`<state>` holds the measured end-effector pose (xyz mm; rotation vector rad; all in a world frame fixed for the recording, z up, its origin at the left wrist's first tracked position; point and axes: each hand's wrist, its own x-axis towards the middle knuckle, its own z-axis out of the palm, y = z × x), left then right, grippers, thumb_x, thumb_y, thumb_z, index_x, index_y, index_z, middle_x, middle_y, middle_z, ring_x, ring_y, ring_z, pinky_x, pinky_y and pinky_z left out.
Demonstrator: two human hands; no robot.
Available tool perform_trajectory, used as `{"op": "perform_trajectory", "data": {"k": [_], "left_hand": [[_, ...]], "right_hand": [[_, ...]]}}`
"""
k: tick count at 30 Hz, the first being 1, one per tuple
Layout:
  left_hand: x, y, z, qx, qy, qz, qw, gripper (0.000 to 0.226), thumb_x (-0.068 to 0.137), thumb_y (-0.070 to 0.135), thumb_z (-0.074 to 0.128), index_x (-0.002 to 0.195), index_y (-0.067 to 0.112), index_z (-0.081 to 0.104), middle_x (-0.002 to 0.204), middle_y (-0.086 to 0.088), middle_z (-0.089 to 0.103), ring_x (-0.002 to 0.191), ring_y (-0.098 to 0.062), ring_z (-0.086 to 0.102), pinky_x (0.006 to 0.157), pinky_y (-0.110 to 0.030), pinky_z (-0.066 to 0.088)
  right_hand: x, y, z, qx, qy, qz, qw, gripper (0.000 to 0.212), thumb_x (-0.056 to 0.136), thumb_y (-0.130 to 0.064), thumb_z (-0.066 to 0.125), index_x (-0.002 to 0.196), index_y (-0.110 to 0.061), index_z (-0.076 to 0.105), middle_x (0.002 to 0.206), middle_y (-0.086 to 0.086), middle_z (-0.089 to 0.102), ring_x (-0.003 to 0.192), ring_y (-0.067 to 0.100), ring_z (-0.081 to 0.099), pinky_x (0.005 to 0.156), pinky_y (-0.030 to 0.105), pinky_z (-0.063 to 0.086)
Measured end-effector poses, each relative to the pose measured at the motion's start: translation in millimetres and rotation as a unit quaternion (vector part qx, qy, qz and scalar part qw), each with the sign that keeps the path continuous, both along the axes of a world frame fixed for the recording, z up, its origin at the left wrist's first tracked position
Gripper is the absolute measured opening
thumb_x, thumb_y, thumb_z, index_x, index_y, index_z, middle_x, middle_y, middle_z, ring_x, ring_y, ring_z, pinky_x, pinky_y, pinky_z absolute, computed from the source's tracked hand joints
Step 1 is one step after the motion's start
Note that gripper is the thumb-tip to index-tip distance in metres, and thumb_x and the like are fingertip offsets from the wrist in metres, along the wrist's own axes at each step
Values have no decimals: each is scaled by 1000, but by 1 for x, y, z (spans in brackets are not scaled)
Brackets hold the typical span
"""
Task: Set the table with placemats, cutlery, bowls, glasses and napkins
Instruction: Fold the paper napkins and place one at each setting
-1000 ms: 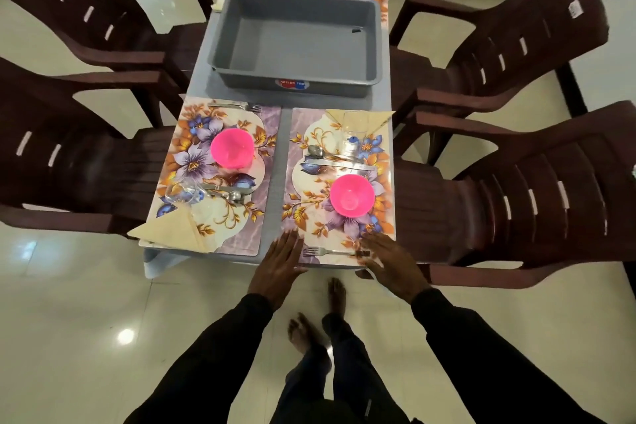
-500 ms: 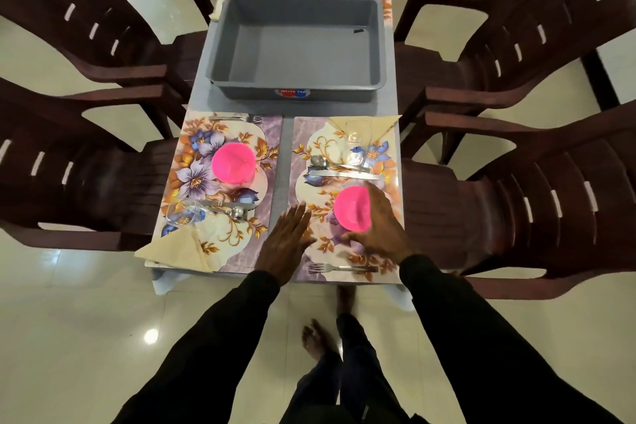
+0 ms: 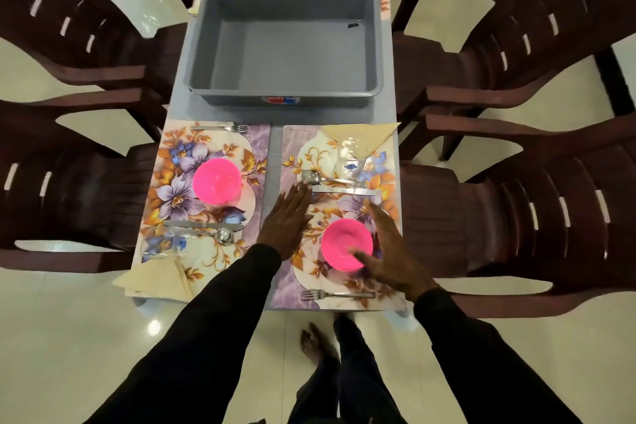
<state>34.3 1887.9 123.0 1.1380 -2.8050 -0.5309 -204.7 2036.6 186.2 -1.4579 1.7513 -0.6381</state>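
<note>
On the near right floral placemat (image 3: 289,274) stands a pink bowl (image 3: 340,237). My right hand (image 3: 390,253) lies spread against the bowl's right side, thumb over its near rim, fingers straight. Palm down on the mat's left part rests my left hand (image 3: 287,217), its fingertips close to the knife (image 3: 347,190) and spoon (image 3: 311,176). A fork (image 3: 339,294) lies at the near edge. A clear glass (image 3: 351,157) and a folded napkin (image 3: 359,133) sit at the far edge.
The near left placemat (image 3: 256,141) carries another pink bowl (image 3: 216,181), cutlery, a glass and a napkin (image 3: 155,280). An empty grey tub (image 3: 285,95) fills the table's middle. Two more set places lie beyond it. Brown plastic chairs (image 3: 537,203) flank both sides.
Both hands moved forward from the table's near edge onto the right placemat. The right hand reached the pink bowl; the left slid up toward the knife and spoon.
</note>
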Motion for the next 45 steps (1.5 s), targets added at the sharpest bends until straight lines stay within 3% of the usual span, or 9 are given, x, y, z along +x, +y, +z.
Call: {"op": "perform_trajectory", "data": {"k": [5,10,17,26,29,32,38,42,45], "left_hand": [[-3,8,-5,-4,0,-16,1000,60,111,37,27,161,6,23,169,-14,19,158,-27,17,125,-50,26],[-2,8,-3,-12,0,-21,1000,59,111,37,29,161,5,26,168,-15,22,157,-27,20,125,-49,26],[3,28,-4,-3,14,-19,1000,56,111,28,38,160,4,26,169,-16,20,158,-25,16,124,-51,27],[-13,-14,6,-1,4,10,1000,61,112,28,37,163,6,12,171,-14,9,159,-27,7,127,-50,21],[-17,-23,6,-5,-12,-4,1000,60,112,30,32,163,6,14,171,-14,10,159,-28,9,125,-51,25],[-15,-18,6,-7,-12,-10,1000,60,111,26,39,163,6,18,171,-14,14,159,-29,11,126,-50,24],[-7,2,9,-1,-14,-23,1000,57,112,33,26,162,6,23,170,-14,17,159,-29,10,127,-49,21],[-8,5,13,0,1,-10,1000,56,111,29,34,162,7,24,170,-14,16,159,-28,10,127,-50,22],[-7,-2,16,18,4,2,1000,65,107,25,48,163,9,19,172,-11,10,159,-27,6,127,-52,21]], "right_hand": [[-38,-29,-25,-46,129,77,988,65,107,-33,47,162,-15,16,168,0,15,153,8,9,126,36,16],[-49,-32,-42,-67,156,125,977,62,104,-14,52,159,-9,23,165,3,20,152,10,14,125,21,7],[-56,-19,-50,-70,153,145,975,66,101,-11,55,159,-10,24,166,4,23,154,14,18,127,31,14],[-57,-58,-50,-99,162,163,968,58,105,-28,42,157,-7,30,164,9,27,153,18,21,126,32,16],[-60,-62,-53,-89,171,179,965,65,103,-37,50,157,-8,30,164,8,27,153,16,20,126,33,17],[-63,-61,-52,-81,163,180,967,80,100,-62,37,156,-7,32,163,9,30,153,16,23,126,32,19],[-66,-59,-43,-80,138,172,972,87,99,-72,22,154,-6,37,160,10,37,150,20,30,124,36,24],[-63,-66,-41,-136,126,81,979,47,107,-30,41,146,-6,48,146,16,55,138,27,49,109,49,46],[-58,-90,-32,-119,53,-85,988,58,97,-24,68,148,-11,45,145,9,54,133,20,53,107,40,49]]}}
